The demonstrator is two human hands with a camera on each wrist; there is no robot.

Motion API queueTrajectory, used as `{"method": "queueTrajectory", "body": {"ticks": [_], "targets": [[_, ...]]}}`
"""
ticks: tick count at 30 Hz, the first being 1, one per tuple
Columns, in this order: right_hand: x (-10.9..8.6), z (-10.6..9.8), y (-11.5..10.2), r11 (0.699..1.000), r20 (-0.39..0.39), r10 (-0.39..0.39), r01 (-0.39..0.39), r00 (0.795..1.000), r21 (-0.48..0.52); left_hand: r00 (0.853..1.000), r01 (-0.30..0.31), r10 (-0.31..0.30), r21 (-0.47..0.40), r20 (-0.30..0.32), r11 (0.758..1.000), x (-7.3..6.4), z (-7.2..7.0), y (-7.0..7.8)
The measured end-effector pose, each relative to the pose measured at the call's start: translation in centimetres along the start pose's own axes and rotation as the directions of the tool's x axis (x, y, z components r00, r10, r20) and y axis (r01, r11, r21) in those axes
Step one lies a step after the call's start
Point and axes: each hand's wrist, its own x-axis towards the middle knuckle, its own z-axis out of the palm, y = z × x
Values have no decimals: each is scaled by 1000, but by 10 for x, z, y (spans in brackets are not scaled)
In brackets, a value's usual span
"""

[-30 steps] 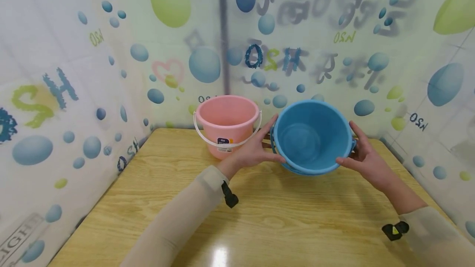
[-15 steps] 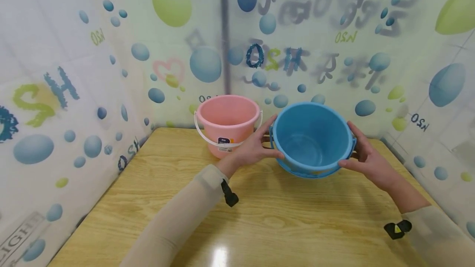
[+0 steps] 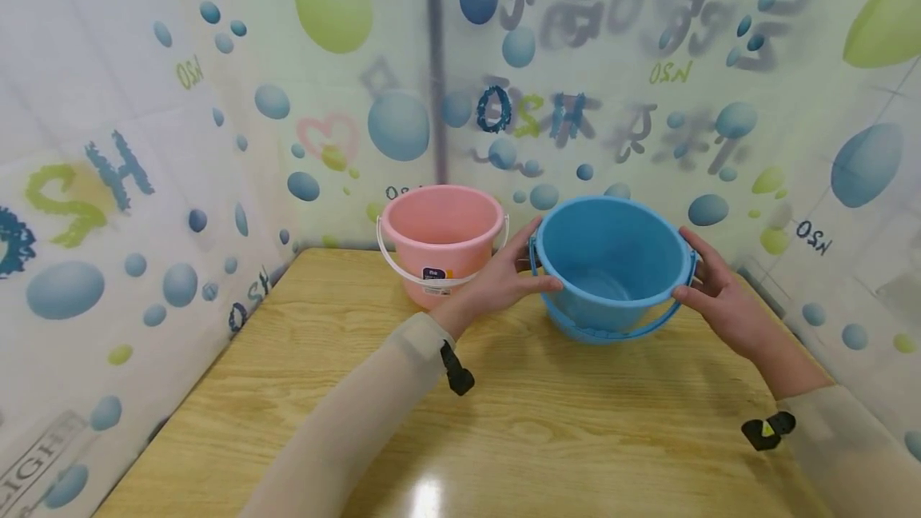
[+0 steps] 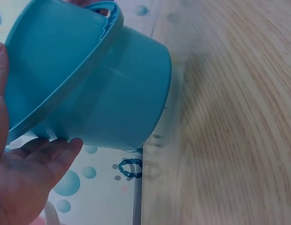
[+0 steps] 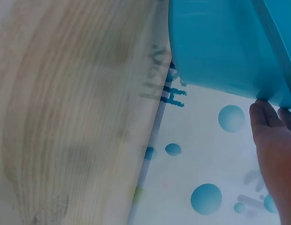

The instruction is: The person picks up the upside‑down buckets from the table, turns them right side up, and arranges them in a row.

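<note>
A blue plastic bucket (image 3: 612, 250) is gripped between my two hands, its mouth tipped toward me. My left hand (image 3: 496, 282) holds the left side of the rim, thumb at the front and fingers against the outer wall. Opposite it, my right hand (image 3: 730, 314) grips the right side the same way. The bucket's blue handle (image 3: 651, 328) hangs down across its front. In the left wrist view, fingertips (image 4: 72, 146) press the outside of the bucket below its rim. Whether the base touches the table, I cannot tell.
A pink bucket (image 3: 442, 218) with a white handle (image 3: 432, 283) stands upright at the back of the wooden table (image 3: 547, 430), just left of the blue one. Printed sheeting (image 3: 612, 62) with blue and green drops surrounds the table's back and sides.
The blue bucket has turned more upright, so more outer wall shows, and shifted slightly right. Its handle has swung out below the rim. Both hands keep hold; the pink bucket stays put.
</note>
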Motion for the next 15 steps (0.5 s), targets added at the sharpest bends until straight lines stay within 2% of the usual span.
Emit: {"method": "queueTrajectory", "body": {"ticks": [5, 15], "targets": [[5, -5, -1, 992, -1, 48, -48, 999, -120, 1000, -12, 12, 11, -3, 1000, 7, 3, 2], [9, -16, 9, 992, 11, 87, -85, 996, -97, 999, 51, -51, -28, -15, 998, 22, 11, -9]]}}
